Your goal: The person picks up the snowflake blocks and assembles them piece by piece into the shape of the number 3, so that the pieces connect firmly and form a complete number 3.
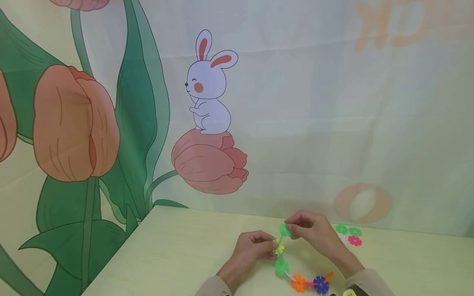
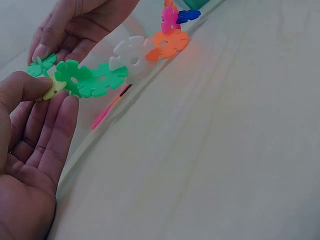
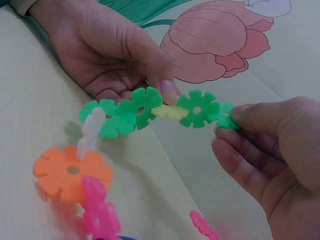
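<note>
A chain of slotted plastic snowflake discs curves between the hands. In the head view the left hand (image 1: 249,250) pinches a yellow disc (image 1: 280,247) between thumb and fingers. The right hand (image 1: 316,232) pinches the green disc (image 3: 226,117) at the chain's far end, and another green disc (image 3: 197,109) joins it to the yellow one. Past the left hand come two more green discs (image 3: 145,107), a white disc (image 2: 131,57), an orange disc (image 1: 298,283), pink pieces (image 3: 100,212), a blue disc (image 1: 320,285) and a second orange disc (image 1: 328,276).
Loose green discs (image 1: 342,229), a pink disc (image 1: 354,241) and a partly hidden white disc lie on the pale table (image 1: 177,246), right of the right forearm. Behind the table hangs a cloth (image 1: 289,123) printed with tulips and a rabbit.
</note>
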`<state>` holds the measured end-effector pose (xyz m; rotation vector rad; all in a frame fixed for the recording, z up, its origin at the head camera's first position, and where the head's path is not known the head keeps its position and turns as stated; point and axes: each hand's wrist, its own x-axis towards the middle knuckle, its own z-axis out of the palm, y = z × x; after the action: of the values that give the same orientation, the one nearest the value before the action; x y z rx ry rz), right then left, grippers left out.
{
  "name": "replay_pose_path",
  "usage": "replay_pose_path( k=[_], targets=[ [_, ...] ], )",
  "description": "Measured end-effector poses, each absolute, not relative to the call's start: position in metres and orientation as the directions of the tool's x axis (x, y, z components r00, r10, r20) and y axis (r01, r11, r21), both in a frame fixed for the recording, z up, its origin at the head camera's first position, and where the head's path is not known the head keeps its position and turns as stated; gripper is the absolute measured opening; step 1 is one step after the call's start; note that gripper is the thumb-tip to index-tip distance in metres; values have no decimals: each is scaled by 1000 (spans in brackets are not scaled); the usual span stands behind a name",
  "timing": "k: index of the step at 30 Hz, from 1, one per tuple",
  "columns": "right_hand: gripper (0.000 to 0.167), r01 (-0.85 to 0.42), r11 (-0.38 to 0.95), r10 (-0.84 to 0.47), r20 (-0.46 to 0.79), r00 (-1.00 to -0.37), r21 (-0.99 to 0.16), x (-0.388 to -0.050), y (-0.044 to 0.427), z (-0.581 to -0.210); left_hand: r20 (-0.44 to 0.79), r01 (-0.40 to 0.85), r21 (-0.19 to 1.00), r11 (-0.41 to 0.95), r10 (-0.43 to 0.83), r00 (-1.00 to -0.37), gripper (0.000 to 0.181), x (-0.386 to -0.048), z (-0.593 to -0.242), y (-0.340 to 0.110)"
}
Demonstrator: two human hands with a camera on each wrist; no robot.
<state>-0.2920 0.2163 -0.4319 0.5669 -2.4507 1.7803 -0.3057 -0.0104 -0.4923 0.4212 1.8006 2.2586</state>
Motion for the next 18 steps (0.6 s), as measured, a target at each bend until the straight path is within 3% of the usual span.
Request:
replay_pose_path(
  k=[12, 18],
  targets=[
    [16, -353, 278, -277, 277, -920, -894, -291, 211, -433, 103, 26, 975, -219, 351, -931, 20, -306, -492, -11],
    [23, -352, 279, -293, 270, -917, -893, -293, 216, -435, 78, 2, 977, -214, 352, -933, 17, -307, -493, -10]
  ],
)
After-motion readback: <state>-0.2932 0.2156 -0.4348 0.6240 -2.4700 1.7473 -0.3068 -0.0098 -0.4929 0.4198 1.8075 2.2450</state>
